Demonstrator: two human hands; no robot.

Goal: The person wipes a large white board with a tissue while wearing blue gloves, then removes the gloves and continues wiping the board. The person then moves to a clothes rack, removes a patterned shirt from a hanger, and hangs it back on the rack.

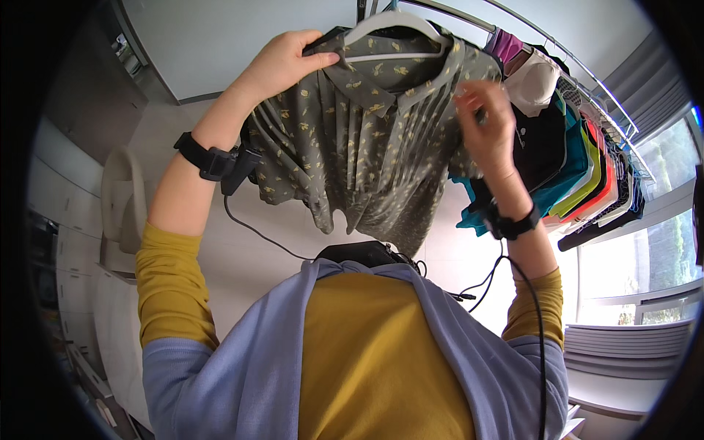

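A dark olive blouse with a small yellow floral print (374,132) hangs upright in front of me, on a white clothes hanger (393,21). My left hand (294,58) pinches the blouse's shoulder beside the collar, thumb on the front and fingers behind. My right hand (487,121) is slightly blurred, in front of the blouse's other shoulder, with its fingers curled and apart; no cloth shows between them. Whether its fingertips touch the sleeve, I cannot tell. The hanger's hook reaches up towards the rail at the top edge.
A metal clothes rack (583,91) runs along the right, full of hung garments, among them a beige bra (533,82) and a teal garment (569,165). Windows (632,264) lie beyond. At left stand a cream chair (124,192) and white cabinets (77,220). Black cables trail from both wrist straps.
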